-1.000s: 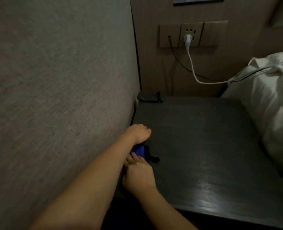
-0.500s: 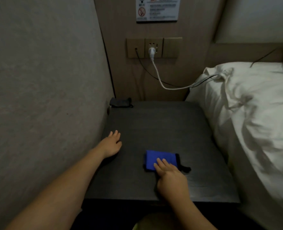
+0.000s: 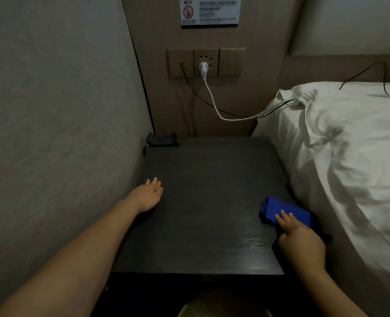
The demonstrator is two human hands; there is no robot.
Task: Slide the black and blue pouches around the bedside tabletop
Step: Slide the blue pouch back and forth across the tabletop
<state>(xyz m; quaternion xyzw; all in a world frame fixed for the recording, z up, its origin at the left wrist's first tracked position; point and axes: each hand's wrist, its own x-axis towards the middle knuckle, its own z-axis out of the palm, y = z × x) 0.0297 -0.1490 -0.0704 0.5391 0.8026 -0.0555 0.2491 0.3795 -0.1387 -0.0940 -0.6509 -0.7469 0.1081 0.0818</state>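
Blue pouch [image 3: 285, 211] is pressed flat under right hand [image 3: 300, 242] fingers, no closed grip, at surface [image 3: 207, 202] right edge beside bed [image 3: 349, 168]. Black pouch [image 3: 161, 139] sits back-left by wall. Left hand [image 3: 148, 196] is laid open.

Dim room, low and flat light overall. Dark bedside tabletop [image 3: 207, 184] shows a soft patch of glare near its front right corner. White bedding [image 3: 340, 156] is the brightest area, its folds shaded grey. Faint shadow under the left hand [image 3: 149, 195]. Wide-angle bend at the frame sides: wall edges lean and curve. Wall notice [image 3: 210, 10] text is too soft to read; image grainy, slightly smeared.
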